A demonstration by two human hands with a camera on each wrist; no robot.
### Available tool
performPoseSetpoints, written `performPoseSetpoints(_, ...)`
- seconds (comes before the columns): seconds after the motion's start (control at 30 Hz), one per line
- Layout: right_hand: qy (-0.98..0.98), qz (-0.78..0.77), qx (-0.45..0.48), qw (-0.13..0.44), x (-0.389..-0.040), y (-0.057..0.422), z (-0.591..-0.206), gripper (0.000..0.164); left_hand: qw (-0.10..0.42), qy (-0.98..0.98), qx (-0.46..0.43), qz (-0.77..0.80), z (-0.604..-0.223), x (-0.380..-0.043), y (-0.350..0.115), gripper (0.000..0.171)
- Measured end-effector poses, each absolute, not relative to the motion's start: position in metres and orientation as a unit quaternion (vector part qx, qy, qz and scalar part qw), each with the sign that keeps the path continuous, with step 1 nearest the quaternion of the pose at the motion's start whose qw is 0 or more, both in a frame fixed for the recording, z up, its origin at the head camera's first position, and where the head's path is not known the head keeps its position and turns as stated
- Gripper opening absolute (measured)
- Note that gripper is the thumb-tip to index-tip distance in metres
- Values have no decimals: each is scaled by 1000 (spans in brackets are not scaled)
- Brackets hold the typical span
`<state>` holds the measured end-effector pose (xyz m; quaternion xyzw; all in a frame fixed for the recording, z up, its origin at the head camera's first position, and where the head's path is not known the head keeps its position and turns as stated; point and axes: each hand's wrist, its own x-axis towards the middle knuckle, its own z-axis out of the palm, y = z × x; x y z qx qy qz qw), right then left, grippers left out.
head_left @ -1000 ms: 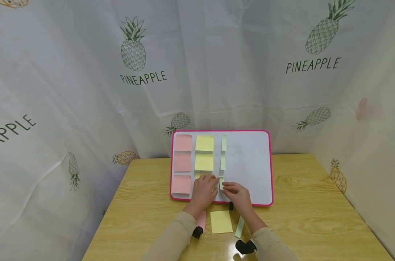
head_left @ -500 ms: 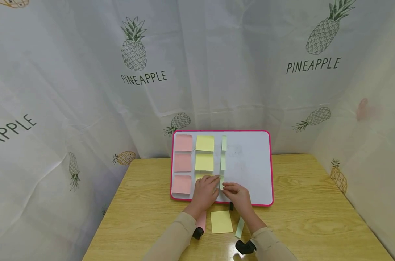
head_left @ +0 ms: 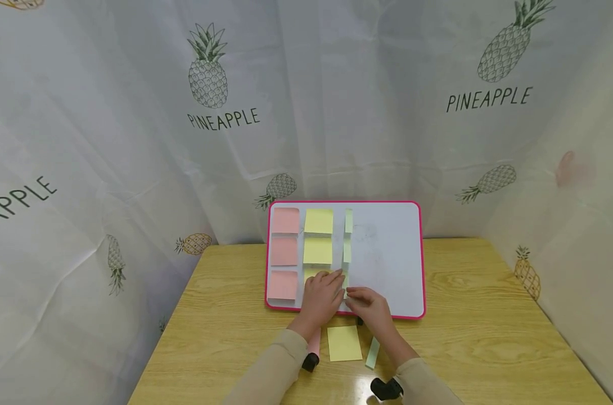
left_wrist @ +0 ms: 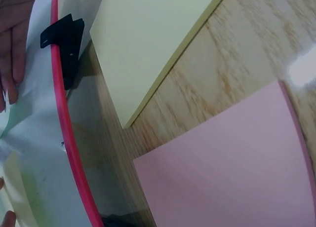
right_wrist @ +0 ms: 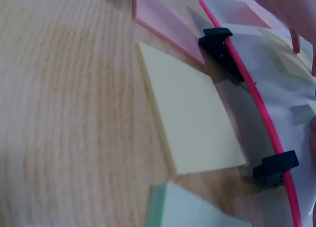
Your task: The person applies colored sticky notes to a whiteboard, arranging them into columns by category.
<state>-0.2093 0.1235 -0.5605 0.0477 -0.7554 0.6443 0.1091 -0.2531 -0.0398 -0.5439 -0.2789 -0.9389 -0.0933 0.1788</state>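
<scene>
A whiteboard [head_left: 384, 259] with a pink frame leans against the curtain. Pink sticky notes [head_left: 284, 251], yellow sticky notes [head_left: 318, 251] and narrow green sticky notes [head_left: 347, 251] form three columns on it. My left hand [head_left: 321, 298] lies over the lowest yellow note, its extended fingers pressing the top of the lowest green note. With thumb and fingers, my right hand [head_left: 371, 308] pinches that note's lower end, which curls off the board in the left wrist view, where the right fingers [left_wrist: 15, 64] show beside it. Most of this note is covered by the hands.
On the wooden table [head_left: 225, 332] before the board lie a pink note pad [left_wrist: 232, 163], a yellow note pad [head_left: 344, 343] and a narrow green note pad [head_left: 372, 353]. Black clips [right_wrist: 276, 168] grip the board's lower edge. A pineapple-print curtain [head_left: 337, 112] surrounds the table.
My left fingers have shifted slightly right across the top of the lowest green note. My right hand keeps nearly the same place at its lower end.
</scene>
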Motion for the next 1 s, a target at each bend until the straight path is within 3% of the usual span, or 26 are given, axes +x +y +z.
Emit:
performPoseSetpoints(0.3,-774,616,60,137,-187,140,-563,26,222,-936,-272,-9,-551,-250,-32,46)
performPoseSetpoints(0.8,-810,543,83,206,-149,167,-535,28,181,-943,-268,77,-551,-247,-27,63)
performPoseSetpoints(1.0,-819,530,86,203,-154,179,-554,28,165,-945,-268,90,-549,-245,-23,66)
